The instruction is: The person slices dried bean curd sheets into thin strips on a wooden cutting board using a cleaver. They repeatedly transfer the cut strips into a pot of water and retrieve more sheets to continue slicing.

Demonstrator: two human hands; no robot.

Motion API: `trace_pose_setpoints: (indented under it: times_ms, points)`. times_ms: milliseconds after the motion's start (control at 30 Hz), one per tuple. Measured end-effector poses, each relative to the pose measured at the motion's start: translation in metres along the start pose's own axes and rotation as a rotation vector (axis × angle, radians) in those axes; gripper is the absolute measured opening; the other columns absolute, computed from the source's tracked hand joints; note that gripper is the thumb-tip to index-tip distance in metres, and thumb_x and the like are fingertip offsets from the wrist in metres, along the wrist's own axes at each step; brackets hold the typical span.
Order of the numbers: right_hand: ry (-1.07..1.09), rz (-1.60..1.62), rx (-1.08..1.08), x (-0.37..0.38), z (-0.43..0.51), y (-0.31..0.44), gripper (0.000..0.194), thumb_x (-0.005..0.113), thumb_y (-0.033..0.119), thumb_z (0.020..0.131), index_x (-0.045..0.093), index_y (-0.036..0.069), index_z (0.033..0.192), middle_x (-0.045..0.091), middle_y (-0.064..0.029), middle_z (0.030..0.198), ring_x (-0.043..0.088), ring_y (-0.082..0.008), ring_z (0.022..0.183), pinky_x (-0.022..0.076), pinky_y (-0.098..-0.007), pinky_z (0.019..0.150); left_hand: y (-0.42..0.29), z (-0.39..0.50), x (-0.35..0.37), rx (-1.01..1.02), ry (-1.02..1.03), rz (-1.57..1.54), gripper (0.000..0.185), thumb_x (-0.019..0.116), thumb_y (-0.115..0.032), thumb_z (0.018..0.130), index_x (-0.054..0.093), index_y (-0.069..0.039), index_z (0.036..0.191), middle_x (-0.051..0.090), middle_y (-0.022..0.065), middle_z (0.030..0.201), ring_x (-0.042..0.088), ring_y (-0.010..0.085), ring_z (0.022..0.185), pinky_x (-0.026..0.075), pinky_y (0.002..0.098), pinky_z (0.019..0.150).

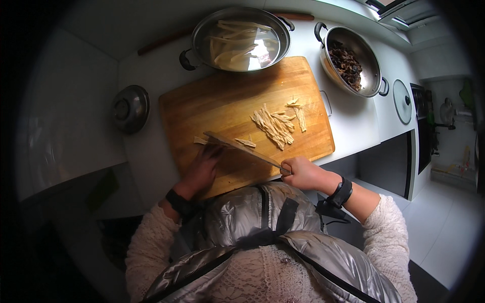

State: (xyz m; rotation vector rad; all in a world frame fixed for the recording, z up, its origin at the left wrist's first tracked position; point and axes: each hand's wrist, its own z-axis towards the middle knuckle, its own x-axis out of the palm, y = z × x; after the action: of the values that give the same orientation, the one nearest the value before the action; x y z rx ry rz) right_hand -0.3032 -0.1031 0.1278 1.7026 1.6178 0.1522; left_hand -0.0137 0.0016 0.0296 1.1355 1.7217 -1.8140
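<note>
My right hand (305, 173) grips the handle of a kitchen knife (248, 152), whose blade slants up and left across a wooden cutting board (227, 91). Close against the blade's near side, my left hand (200, 166) holds down a pale strip of tofu skin (200, 140) that runs partly under the knife. Shadow hides its fingertips. Right of the blade lie a few cut pieces (245, 142). Farther right is a heap of cut tofu skin strips (273, 125), with a smaller group of strips (299, 113) beside it.
Behind the board stands a two-handled metal pot (195, 41) holding long tofu skin sticks in water. A second metal pot (369, 49) at the right holds dark wood-ear-like pieces. A metal bowl (130, 109) sits upside down at left; a glass lid (401, 102) lies far right.
</note>
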Motion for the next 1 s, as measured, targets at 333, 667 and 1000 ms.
trace_pose_setpoints:
  times_ms: [333, 667, 1000]
  points:
    - [-0.003, -0.051, -0.073, 0.006, -0.003, -0.001, 0.022, 0.059, 0.015, 0.071, 0.060, 0.000, 0.087, 0.061, -0.0221, 0.082, 0.059, -0.0396, 0.081, 0.0478, -0.0418, 0.071, 0.005, -0.006, 0.008, -0.034, 0.012, 0.083, 0.054, 0.055, -0.002, 0.070, 0.051, -0.003, 0.124, 0.044, 0.0189, 0.131, 0.032, 0.0386, 0.128, 0.031, 0.0433, 0.108]
    - [-0.031, -0.052, -0.115, 0.008, -0.001, -0.002, 0.017, 0.059, 0.014, 0.071, 0.057, -0.001, 0.079, 0.059, -0.0228, 0.075, 0.057, -0.0415, 0.075, 0.0471, -0.0428, 0.066, 0.008, -0.007, 0.008, -0.065, 0.059, 0.079, 0.055, 0.056, -0.004, 0.069, 0.051, -0.003, 0.124, 0.043, 0.0184, 0.132, 0.032, 0.0402, 0.127, 0.031, 0.0451, 0.107]
    - [0.098, 0.014, -0.069, -0.008, 0.004, 0.008, 0.014, 0.057, 0.010, 0.071, 0.052, -0.002, 0.076, 0.056, -0.0203, 0.068, 0.055, -0.0359, 0.065, 0.0446, -0.0385, 0.062, 0.001, -0.001, 0.001, -0.032, 0.032, 0.036, 0.057, 0.052, 0.002, 0.068, 0.051, -0.003, 0.125, 0.045, 0.0186, 0.130, 0.035, 0.0407, 0.125, 0.034, 0.0446, 0.105]
